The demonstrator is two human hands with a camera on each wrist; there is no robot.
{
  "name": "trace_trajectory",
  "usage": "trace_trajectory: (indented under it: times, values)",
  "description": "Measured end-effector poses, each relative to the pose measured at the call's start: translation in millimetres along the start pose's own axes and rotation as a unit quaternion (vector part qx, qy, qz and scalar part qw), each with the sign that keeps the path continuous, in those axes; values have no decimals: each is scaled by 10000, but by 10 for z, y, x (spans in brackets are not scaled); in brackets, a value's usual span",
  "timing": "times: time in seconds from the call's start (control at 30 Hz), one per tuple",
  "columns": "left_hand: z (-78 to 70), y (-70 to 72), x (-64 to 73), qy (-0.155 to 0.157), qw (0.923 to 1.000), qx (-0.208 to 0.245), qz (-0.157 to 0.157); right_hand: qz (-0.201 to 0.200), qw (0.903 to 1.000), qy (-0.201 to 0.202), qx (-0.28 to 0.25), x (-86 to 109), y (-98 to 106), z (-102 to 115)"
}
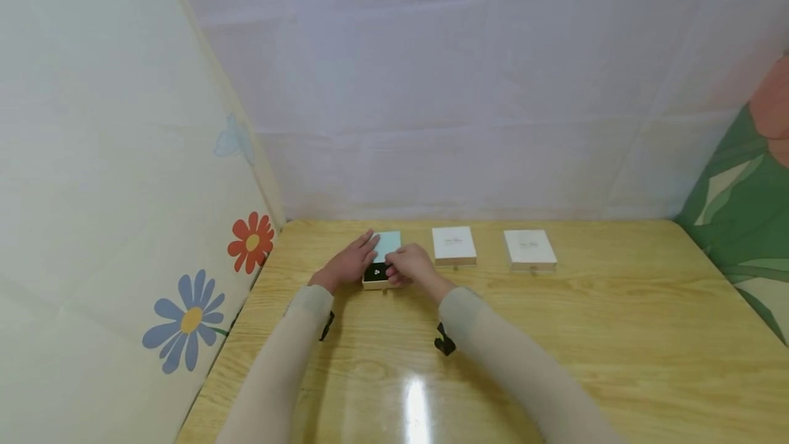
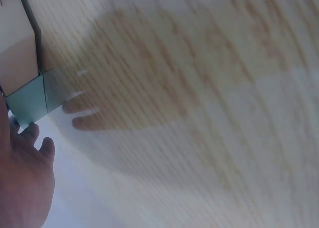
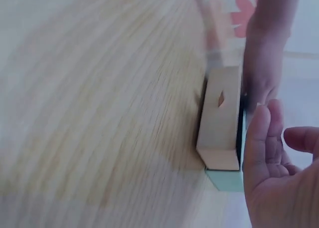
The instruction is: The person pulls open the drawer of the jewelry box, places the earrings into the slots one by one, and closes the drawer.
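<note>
A small drawer-style box stands at the back left of the table. Its light blue sleeve [image 1: 388, 244] lies behind a pulled-out cream drawer [image 3: 219, 118] with a slot in its front face. Inside, a black lining [image 1: 371, 277] carries a tiny shiny white piece [image 1: 377, 271], too small to name. My left hand [image 1: 353, 262] rests along the box's left side, fingers extended toward the sleeve. My right hand [image 1: 409, 264] is over the drawer's right part, fingers bent. Whether its fingertips pinch anything is hidden.
Two white boxes with faint print stand to the right, one nearer [image 1: 454, 245] and one farther [image 1: 530, 249]. Behind the wooden table [image 1: 616, 334] hangs a pale cloth [image 1: 462, 88]. A flower-printed cloth [image 1: 92, 156] borders the left side.
</note>
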State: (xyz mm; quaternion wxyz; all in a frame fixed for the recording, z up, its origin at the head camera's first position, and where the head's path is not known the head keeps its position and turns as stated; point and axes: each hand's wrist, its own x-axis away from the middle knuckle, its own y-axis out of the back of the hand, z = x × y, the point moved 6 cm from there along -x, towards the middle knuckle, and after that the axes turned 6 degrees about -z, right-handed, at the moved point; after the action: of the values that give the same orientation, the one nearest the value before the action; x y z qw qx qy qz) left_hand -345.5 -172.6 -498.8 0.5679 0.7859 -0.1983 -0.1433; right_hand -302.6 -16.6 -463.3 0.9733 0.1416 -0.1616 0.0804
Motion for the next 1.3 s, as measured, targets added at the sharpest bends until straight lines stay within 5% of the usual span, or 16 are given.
trace_trajectory:
  times: [0.33, 1.3]
  values:
    - [-22, 16, 8, 37, 10000, -28, 18, 74, 9934, -627, -957, 135, -4, -116]
    - [-37, 16, 38, 297, 9995, 44, -7, 209, 9848, -1157, -1281, 322, -244, -524]
